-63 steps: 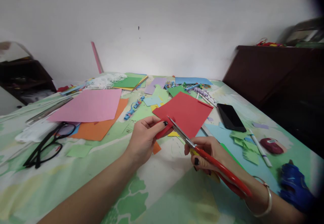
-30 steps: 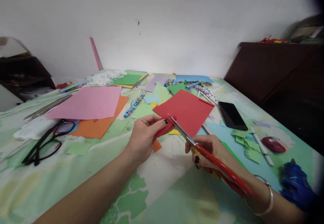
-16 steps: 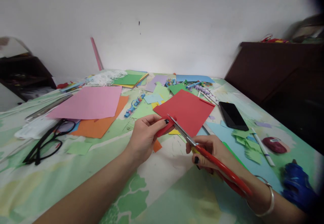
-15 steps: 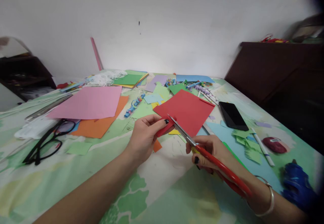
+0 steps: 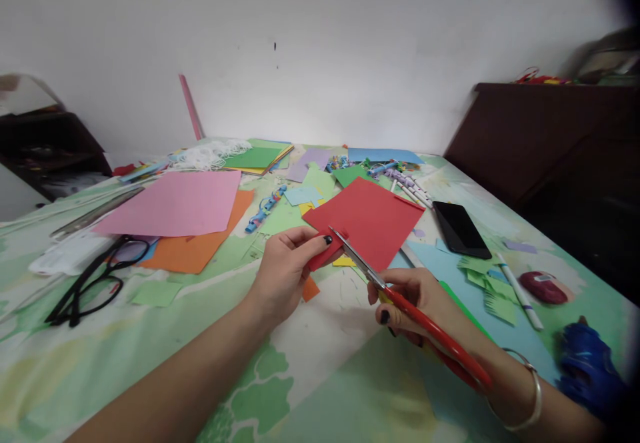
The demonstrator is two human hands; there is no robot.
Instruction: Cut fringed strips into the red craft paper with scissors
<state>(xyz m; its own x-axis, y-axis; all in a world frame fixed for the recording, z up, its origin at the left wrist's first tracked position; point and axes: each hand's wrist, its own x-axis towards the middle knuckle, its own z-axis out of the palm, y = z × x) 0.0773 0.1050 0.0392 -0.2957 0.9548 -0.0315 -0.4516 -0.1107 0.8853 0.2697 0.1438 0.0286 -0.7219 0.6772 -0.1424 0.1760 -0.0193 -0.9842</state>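
My left hand (image 5: 293, 266) is closed, pinching a small piece of red paper (image 5: 323, 254) between thumb and fingers. In my right hand (image 5: 413, 303) are scissors (image 5: 430, 326) with red handles, their blades pointing up and left at the small red piece's edge. The blades look almost closed, and the tips lie beside my left thumb. Behind them, a larger red sheet (image 5: 367, 216) lies on the table among other papers. Where the small piece lies before the sheet, I cannot tell whether the two are joined.
Pink paper (image 5: 175, 203), orange paper (image 5: 200, 253) and black glasses (image 5: 95, 283) lie at left. To the right are a black phone (image 5: 460, 229), green paper scraps (image 5: 493, 289), a dark red mouse-like object (image 5: 543, 286) and a blue object (image 5: 585, 363). Blue beaded strips (image 5: 266, 208) lie behind my left hand.
The scissor handles and my right thumb have shifted slightly left, and the blades look a little closer together. My left hand and the red paper stay almost still.
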